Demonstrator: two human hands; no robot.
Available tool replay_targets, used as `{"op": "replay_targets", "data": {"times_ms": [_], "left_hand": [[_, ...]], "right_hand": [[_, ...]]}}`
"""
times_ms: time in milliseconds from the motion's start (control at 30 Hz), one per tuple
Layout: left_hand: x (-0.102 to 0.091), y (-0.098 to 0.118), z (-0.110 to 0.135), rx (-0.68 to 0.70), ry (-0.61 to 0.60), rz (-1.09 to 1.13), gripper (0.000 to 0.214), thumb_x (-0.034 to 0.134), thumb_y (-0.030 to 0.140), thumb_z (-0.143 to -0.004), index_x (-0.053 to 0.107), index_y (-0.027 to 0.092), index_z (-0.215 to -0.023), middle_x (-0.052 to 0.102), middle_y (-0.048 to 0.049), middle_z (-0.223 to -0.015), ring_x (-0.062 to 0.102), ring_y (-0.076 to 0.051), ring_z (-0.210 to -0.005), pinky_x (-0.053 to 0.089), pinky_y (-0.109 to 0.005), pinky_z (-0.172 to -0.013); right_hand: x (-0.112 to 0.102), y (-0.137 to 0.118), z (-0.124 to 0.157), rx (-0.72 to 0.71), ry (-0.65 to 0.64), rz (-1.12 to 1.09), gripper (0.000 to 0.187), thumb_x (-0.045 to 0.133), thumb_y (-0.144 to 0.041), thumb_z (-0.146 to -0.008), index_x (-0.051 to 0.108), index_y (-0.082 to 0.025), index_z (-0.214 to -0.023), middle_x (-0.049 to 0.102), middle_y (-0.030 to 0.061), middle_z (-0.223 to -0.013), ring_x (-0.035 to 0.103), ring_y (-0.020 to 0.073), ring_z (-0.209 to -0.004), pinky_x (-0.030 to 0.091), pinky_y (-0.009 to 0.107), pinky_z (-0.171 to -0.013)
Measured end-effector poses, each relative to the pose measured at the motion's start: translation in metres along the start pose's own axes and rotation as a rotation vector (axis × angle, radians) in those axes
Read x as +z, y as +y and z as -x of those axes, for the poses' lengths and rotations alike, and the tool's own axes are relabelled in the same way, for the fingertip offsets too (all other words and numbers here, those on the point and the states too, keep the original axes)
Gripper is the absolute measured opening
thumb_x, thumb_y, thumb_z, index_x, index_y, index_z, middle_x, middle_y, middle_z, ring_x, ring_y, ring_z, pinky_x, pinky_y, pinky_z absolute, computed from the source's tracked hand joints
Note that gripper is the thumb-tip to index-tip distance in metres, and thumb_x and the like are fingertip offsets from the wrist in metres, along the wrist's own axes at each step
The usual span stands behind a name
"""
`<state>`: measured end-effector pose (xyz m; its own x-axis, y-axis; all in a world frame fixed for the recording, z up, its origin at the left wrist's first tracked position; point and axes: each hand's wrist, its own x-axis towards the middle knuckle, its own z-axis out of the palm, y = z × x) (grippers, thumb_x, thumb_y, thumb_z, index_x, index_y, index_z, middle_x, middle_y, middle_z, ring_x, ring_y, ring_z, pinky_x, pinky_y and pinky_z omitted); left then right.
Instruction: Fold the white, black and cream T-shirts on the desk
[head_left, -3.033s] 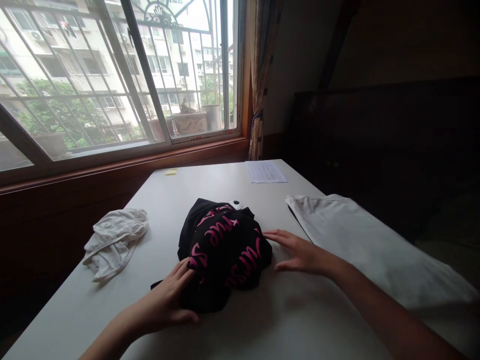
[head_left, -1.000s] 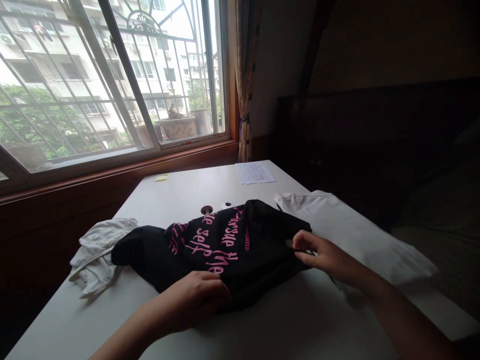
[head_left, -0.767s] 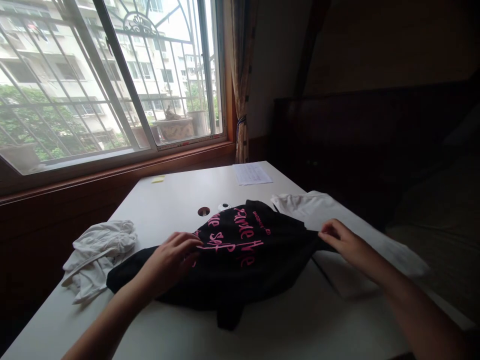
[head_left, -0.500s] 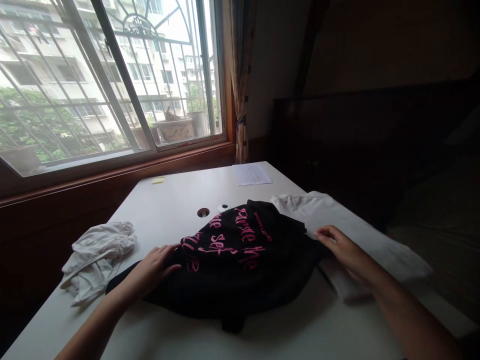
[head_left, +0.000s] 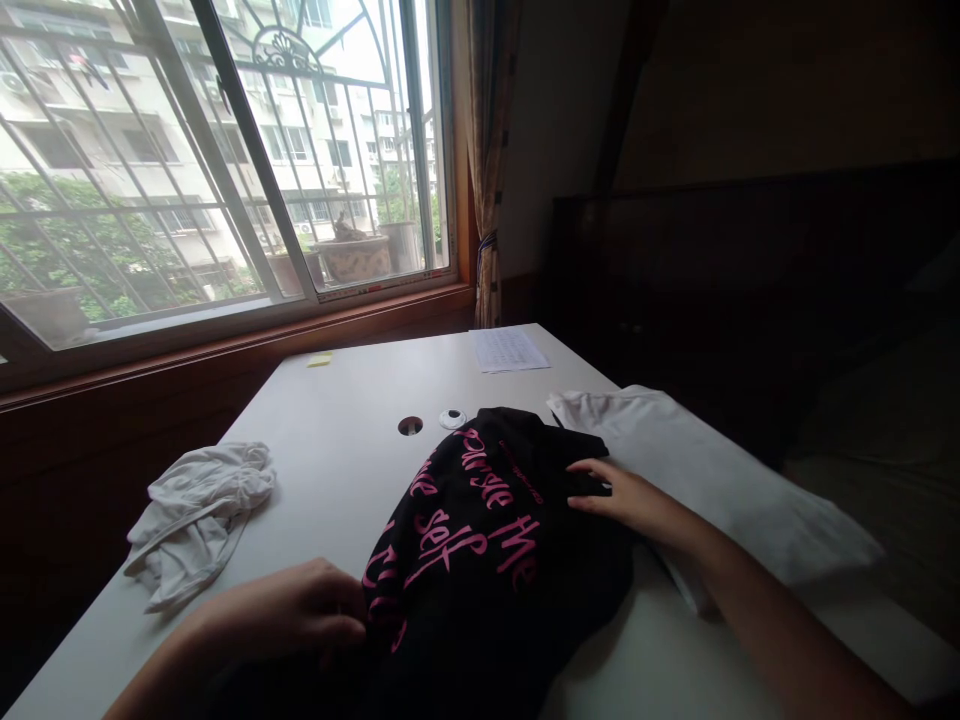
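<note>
A black shirt (head_left: pixel 480 500) with pink lettering lies bunched on the white table, its near part in shadow. My left hand (head_left: pixel 311 610) is at the shirt's left edge with its fingers curled round the cloth; the fingertips are partly hidden. On the upper right of the shirt rests my right hand (head_left: pixel 630 500), thumb and forefinger spread apart over the fabric. Beyond that hand, a white garment (head_left: pixel 697 470) lies flat along the table's right side, partly under the black shirt. At the left, a crumpled white garment (head_left: pixel 202 515) sits apart from my left hand.
The white table (head_left: pixel 322 430) has a round cable hole (head_left: pixel 410 426) and a small white round cover (head_left: pixel 452 419) beside it. Papers (head_left: pixel 510 350) and a yellow sticky note (head_left: pixel 319 359) lie at the far edge. A barred window and curtain (head_left: pixel 487 180) stand behind.
My left hand has moved toward me, drawing the shirt's left side nearer. My right hand has let go of the right edge and moved left onto the shirt.
</note>
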<state>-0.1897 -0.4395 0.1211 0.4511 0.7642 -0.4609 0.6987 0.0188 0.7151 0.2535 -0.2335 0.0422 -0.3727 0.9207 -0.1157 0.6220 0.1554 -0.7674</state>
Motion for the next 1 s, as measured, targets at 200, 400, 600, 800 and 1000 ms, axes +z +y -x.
{"op": "replay_targets", "data": {"times_ms": [200,400,600,800,1000], "left_hand": [[-0.014,-0.028,-0.034,-0.032,0.519,-0.076,0.043,0.050,0.060,-0.096,0.067,0.023,-0.112,0.071,-0.0080,-0.113,0.069,-0.025,-0.100,0.057,-0.038,-0.087],[0.016,-0.041,-0.065,0.146,0.512,-0.029,0.033,0.060,0.040,-0.093,0.064,0.028,-0.123,0.062,-0.0082,-0.128,0.065,-0.023,-0.110,0.058,-0.037,-0.092],[0.050,0.006,-0.068,0.343,0.358,0.002,0.025,0.057,0.027,-0.093,0.070,0.026,-0.114,0.066,-0.0081,-0.123,0.067,-0.022,-0.103,0.055,-0.033,-0.092],[0.017,0.031,-0.045,0.344,0.195,-0.037,0.021,0.057,0.031,-0.096,0.072,0.024,-0.109,0.076,-0.0034,-0.098,0.070,-0.018,-0.084,0.056,-0.028,-0.076],[-0.053,-0.020,-0.054,0.312,0.813,-0.160,0.017,0.053,0.027,-0.097,0.067,0.021,-0.106,0.072,-0.0055,-0.103,0.070,-0.019,-0.093,0.059,-0.034,-0.083]], "right_hand": [[0.030,-0.036,-0.030,-0.174,-0.165,-0.019,0.070,0.073,-0.030,-0.075,0.057,-0.025,-0.142,0.062,0.0080,-0.143,0.057,0.0318,-0.131,0.041,0.047,-0.114],[0.074,-0.064,-0.074,-0.310,-0.163,0.056,0.078,0.064,-0.013,-0.069,0.055,-0.021,-0.146,0.052,0.0112,-0.153,0.047,0.0329,-0.142,0.031,0.050,-0.121],[0.122,-0.098,-0.115,-0.531,-0.200,0.063,0.079,0.061,-0.004,-0.068,0.057,-0.026,-0.144,0.054,0.0064,-0.151,0.049,0.0307,-0.140,0.034,0.049,-0.121],[0.153,-0.145,-0.117,-0.903,-0.295,0.003,0.079,0.055,0.003,-0.070,0.058,-0.029,-0.142,0.057,0.0047,-0.147,0.052,0.0236,-0.137,0.039,0.041,-0.118],[0.117,-0.143,-0.100,-0.837,-0.013,-0.191,0.058,0.071,-0.014,-0.080,0.060,-0.029,-0.135,0.068,0.0049,-0.125,0.063,0.0238,-0.117,0.049,0.042,-0.106]]}}
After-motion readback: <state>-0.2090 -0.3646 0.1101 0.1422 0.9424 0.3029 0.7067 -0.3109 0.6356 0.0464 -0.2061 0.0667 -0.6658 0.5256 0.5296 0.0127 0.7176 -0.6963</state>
